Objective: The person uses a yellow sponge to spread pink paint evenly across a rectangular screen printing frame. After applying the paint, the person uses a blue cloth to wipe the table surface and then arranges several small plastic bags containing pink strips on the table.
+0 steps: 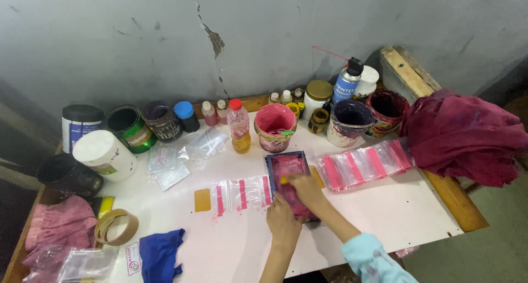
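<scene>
The right hand (308, 188) lies flat-fingered on the pink mesh of a small blue-framed screen (288, 173), pressing a yellow squeegee (285, 179) whose end shows at its fingertips; whether the fingers are curled around it cannot be told. The left hand (282, 221) rests with closed fingers at the frame's near edge, steadying it. The screen sits on the white table (385, 217), over the right end of a row of clear bags (242, 195) with pink stripes.

Just left of that row lies a yellow card (202, 200). To the right of the hands, a fanned stack of pink-striped bags (366, 165) spreads towards a maroon cloth (462, 137). Directly beyond the screen stands a pink ink tub (274, 127), with a red-capped bottle (238, 126) of yellow liquid beside it and a blue spray can (347, 82) further back right. Far left are a white jar (104, 154) with a green label, plain clear bags (176, 159), a tape roll (115, 227), a blue cloth (159, 253) and a pink rag (60, 222).
</scene>
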